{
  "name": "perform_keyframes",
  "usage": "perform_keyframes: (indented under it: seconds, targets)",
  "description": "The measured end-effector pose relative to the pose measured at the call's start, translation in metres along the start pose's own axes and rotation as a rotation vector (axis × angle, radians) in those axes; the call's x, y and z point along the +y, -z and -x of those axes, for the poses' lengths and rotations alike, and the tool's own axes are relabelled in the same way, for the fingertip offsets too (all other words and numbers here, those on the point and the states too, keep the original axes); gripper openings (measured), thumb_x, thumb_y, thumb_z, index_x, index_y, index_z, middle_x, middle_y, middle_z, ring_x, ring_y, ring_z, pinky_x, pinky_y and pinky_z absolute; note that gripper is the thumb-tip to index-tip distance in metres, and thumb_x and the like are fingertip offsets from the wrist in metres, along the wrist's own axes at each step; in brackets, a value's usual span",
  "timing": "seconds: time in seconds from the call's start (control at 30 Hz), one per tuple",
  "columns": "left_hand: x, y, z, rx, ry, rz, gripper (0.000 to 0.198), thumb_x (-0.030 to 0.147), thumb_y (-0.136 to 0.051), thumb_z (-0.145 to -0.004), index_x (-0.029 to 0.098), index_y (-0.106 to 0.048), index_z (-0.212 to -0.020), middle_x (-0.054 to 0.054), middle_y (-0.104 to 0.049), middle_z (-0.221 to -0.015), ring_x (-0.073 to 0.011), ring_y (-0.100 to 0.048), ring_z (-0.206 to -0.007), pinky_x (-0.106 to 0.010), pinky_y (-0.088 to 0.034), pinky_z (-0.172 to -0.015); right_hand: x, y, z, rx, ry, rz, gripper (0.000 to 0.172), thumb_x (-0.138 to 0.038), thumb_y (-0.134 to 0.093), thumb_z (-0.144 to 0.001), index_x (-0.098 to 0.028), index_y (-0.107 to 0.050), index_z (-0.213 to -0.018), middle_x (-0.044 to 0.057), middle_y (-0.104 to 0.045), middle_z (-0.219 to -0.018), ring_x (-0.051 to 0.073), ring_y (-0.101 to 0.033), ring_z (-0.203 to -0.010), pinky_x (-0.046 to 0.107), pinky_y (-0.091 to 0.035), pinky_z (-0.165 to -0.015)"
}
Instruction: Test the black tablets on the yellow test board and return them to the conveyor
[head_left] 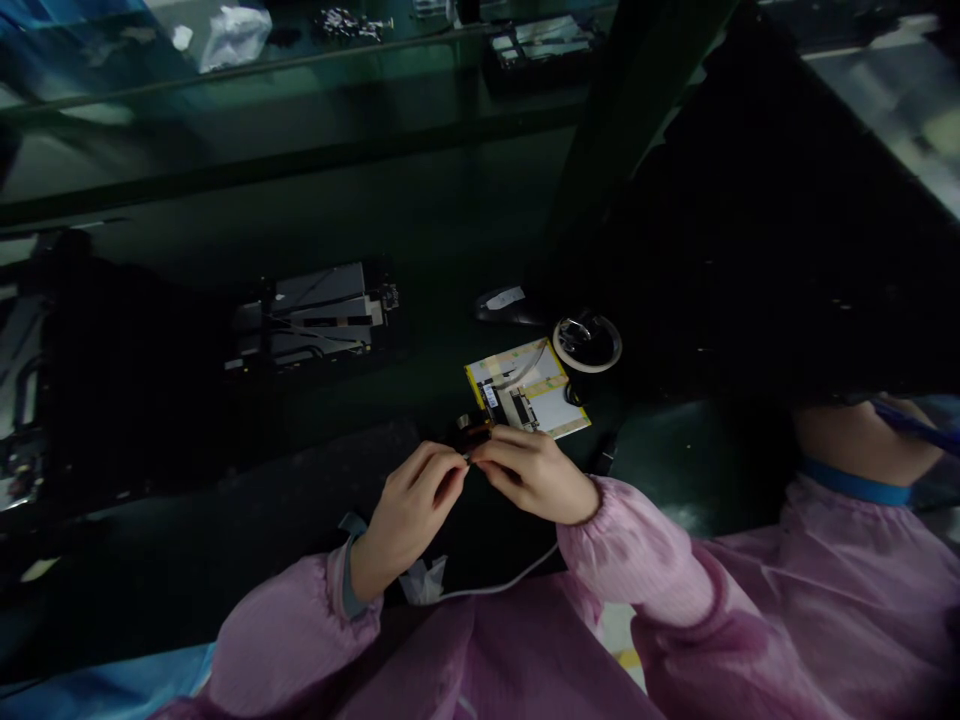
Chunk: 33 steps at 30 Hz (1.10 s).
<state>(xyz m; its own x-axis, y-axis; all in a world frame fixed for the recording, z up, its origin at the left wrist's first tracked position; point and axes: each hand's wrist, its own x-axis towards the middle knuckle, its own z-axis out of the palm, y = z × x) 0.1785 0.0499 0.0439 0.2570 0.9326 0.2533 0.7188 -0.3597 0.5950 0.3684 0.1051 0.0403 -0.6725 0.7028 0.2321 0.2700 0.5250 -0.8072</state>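
My left hand (412, 510) and my right hand (534, 474) meet at their fingertips over the dark table, both closed in a pinch. Between them is a small part, too small to name. Just beyond the fingertips lies a small dark piece with a coppery strip (477, 430). Behind my right hand, a white board with yellow edges (559, 408) lies flat and carries a circuit board (517, 408) and a white label. A white ring-shaped roll (616, 345) touches or nearly touches the board's upper right corner.
An opened electronic device (322, 315) lies to the left, with another at the far left edge. A dark object with a label (504, 299) sits behind the board. A co-worker's arm (862, 500) is at right. A white cable (510, 583) runs near my body.
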Motion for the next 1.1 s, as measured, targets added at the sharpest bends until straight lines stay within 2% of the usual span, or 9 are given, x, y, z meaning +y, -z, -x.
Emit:
perform_keyframes:
  seconds: [0.43, 0.57, 0.73, 0.83, 0.97, 1.1]
  targets:
    - [0.0012, 0.0004, -0.0014, -0.002, -0.029, 0.004, 0.013, 0.009, -0.055, -0.087, 0.020, -0.054, -0.093, 0.000, -0.061, -0.085, -0.0097, -0.060, -0.079, -0.020, -0.049, -0.075, -0.0009, -0.0029, 0.0002, 0.063, -0.006, 0.015, 0.014, -0.015, -0.046, -0.091, -0.018, -0.060, -0.093, 0.004, -0.060, -0.085, 0.012, -0.058, -0.073, 0.022, -0.048, -0.066]
    - [0.0007, 0.0000, -0.0028, 0.006, -0.001, 0.027, 0.013, 0.008, -0.054, -0.087, 0.020, -0.054, -0.092, 0.000, -0.060, -0.085, -0.0089, -0.060, -0.076, -0.019, -0.050, -0.072, -0.0038, 0.0014, -0.0028, 0.099, -0.075, -0.045, 0.015, -0.010, -0.047, -0.087, -0.018, -0.060, -0.087, 0.002, -0.060, -0.079, 0.011, -0.056, -0.067, 0.021, -0.045, -0.062]
    - [0.0013, 0.0015, -0.0040, -0.012, 0.019, 0.060, 0.011, 0.011, -0.053, -0.088, 0.021, -0.055, -0.091, 0.000, -0.061, -0.084, -0.0099, -0.061, -0.076, -0.021, -0.051, -0.071, -0.0043, 0.0043, -0.0051, 0.037, -0.164, -0.077, 0.012, -0.011, -0.052, -0.084, -0.018, -0.062, -0.085, 0.001, -0.063, -0.077, 0.009, -0.055, -0.061, 0.020, -0.043, -0.057]
    - [0.0018, 0.0025, -0.0035, -0.020, 0.029, 0.069, 0.010, 0.011, -0.052, -0.088, 0.021, -0.055, -0.090, 0.001, -0.061, -0.083, -0.0102, -0.062, -0.074, -0.021, -0.051, -0.070, -0.0020, 0.0033, -0.0052, 0.002, -0.164, -0.090, 0.006, -0.019, -0.058, -0.087, -0.019, -0.064, -0.089, 0.002, -0.067, -0.084, 0.010, -0.060, -0.068, 0.021, -0.046, -0.062]
    - [0.0022, 0.0032, -0.0035, -0.017, 0.032, 0.078, 0.010, 0.014, -0.054, -0.089, 0.022, -0.056, -0.093, 0.001, -0.061, -0.084, -0.0100, -0.062, -0.074, -0.021, -0.051, -0.070, -0.0007, 0.0022, -0.0058, -0.032, -0.108, -0.074, 0.014, -0.022, -0.050, -0.094, -0.018, -0.062, -0.089, 0.004, -0.066, -0.086, 0.013, -0.062, -0.079, 0.023, -0.048, -0.071]
    - [0.0029, 0.0036, -0.0043, -0.033, 0.027, 0.079, 0.011, 0.013, -0.053, -0.089, 0.021, -0.057, -0.094, 0.001, -0.061, -0.084, -0.0097, -0.061, -0.075, -0.021, -0.050, -0.071, -0.0017, 0.0023, -0.0058, -0.025, -0.144, -0.082, 0.016, -0.024, -0.044, -0.097, -0.018, -0.059, -0.095, 0.003, -0.064, -0.083, 0.011, -0.062, -0.070, 0.022, -0.050, -0.068]
